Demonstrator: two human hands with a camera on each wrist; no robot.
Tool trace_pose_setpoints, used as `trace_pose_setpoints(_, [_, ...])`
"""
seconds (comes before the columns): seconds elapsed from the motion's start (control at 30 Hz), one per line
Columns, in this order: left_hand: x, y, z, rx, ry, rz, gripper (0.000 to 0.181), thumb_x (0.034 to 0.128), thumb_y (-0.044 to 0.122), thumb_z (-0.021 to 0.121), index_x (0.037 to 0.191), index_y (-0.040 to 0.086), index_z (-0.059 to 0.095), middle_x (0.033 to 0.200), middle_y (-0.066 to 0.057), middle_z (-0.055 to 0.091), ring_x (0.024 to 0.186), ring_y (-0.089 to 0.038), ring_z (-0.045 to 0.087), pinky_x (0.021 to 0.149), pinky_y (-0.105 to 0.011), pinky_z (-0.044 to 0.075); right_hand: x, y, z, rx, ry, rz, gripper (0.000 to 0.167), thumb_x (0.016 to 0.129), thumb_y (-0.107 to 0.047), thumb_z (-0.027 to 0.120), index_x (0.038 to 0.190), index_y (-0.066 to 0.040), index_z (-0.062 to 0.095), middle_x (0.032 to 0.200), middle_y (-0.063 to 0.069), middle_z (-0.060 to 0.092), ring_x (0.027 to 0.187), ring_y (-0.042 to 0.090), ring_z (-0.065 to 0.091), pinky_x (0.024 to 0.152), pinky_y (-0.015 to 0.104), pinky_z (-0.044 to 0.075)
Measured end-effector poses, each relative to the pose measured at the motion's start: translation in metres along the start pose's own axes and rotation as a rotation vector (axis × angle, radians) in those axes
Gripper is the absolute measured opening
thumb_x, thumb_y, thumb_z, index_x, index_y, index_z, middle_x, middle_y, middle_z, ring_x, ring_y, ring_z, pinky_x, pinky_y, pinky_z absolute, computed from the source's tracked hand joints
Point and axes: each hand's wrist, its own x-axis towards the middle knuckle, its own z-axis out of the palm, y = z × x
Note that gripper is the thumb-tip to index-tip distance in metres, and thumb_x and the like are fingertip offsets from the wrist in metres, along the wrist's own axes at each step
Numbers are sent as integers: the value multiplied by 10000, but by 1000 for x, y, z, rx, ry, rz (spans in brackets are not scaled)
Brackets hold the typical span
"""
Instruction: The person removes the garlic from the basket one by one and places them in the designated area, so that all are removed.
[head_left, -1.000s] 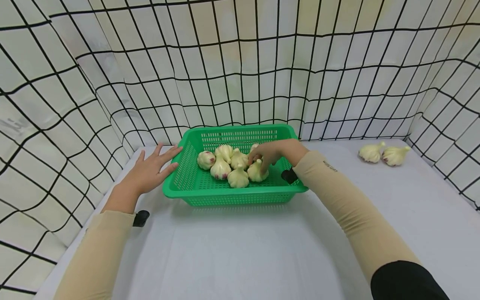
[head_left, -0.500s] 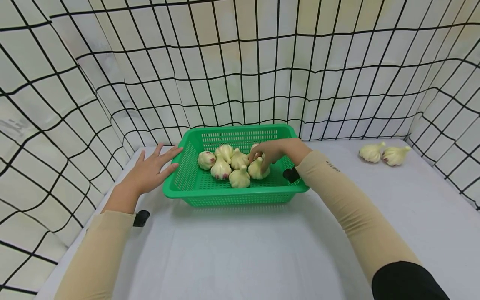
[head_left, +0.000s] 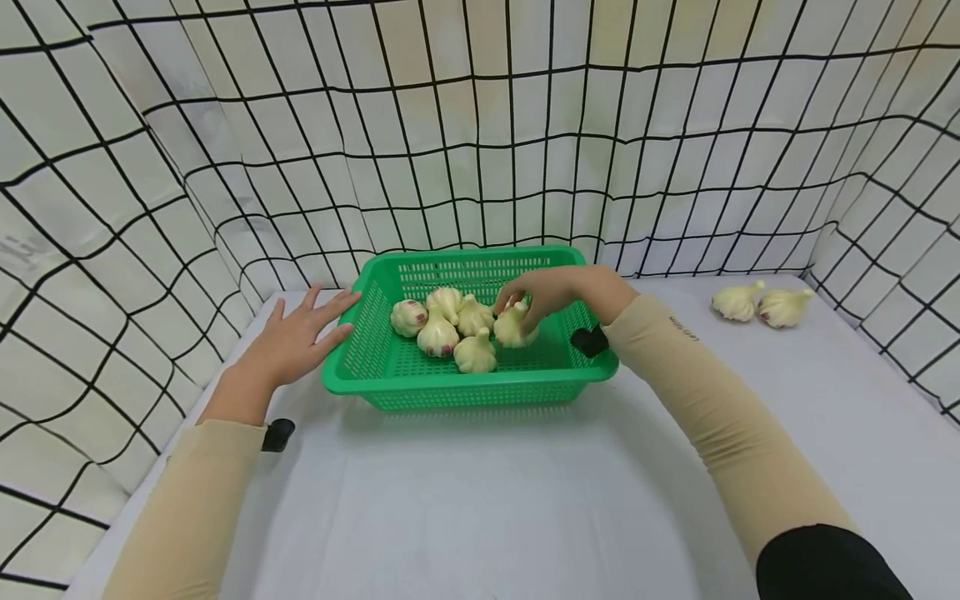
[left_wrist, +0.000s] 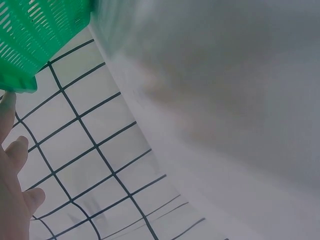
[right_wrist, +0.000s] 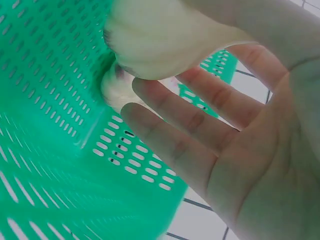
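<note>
A green plastic basket (head_left: 450, 385) stands on the white table, with several pale garlic bulbs (head_left: 438, 335) grouped inside, some tinged purple. My right hand (head_left: 551, 293) reaches over its right side and pinches one garlic bulb (head_left: 513, 328) between thumb and fingers. In the right wrist view this held bulb (right_wrist: 160, 40) lies against the fingertips, and another bulb (right_wrist: 120, 92) shows behind it. My left hand (head_left: 292, 340) has its fingers spread, their tips touching the basket's left rim. Only part of the left hand (left_wrist: 12, 175) shows in the left wrist view, below the basket's edge (left_wrist: 20, 85).
Two more garlic bulbs (head_left: 735, 302) lie side by side on the table (head_left: 480, 500) at the far right. Black wire mesh (head_left: 510, 150) over white panels encloses the table at the back and both sides.
My right hand has risen slightly inside the basket, and the pinched garlic bulb has come up a little with it. The left hand stays at the rim. The head view has shifted slightly.
</note>
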Motion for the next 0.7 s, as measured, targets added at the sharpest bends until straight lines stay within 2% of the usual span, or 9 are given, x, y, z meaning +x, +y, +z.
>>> trace_pose_setpoints(0.2, [-2, 0, 0, -14, -4, -6, 640, 1097, 510, 358, 1645, 195, 257, 1673, -145, 242, 1551, -428, 21, 1163, -711, -70, -12, -5, -2, 40, 15, -13, 525, 957, -96, 729, 1455, -118, 563, 1511, 134, 465, 1285, 342, 572, 1027, 422, 505])
trace_pose_setpoints(0.47, [-1, 0, 0, -21, 0, -5, 642, 1095, 513, 365, 1645, 200, 259, 1672, -144, 244, 1550, -431, 31, 1164, -708, -75, -28, -8, -7, 37, 36, -45, 532, 955, -112, 723, 1460, -117, 555, 1501, 126, 484, 1283, 348, 573, 1034, 425, 500])
trace_pose_setpoints(0.7, [0, 1, 0, -26, 0, -4, 643, 1095, 510, 367, 1645, 196, 258, 1673, -143, 241, 1551, -429, 23, 1163, -707, -81, -40, -8, -11, -7, 93, -72, 519, 955, -136, 731, 1451, -130, 579, 1507, 44, 507, 1276, 307, 575, 1029, 422, 498])
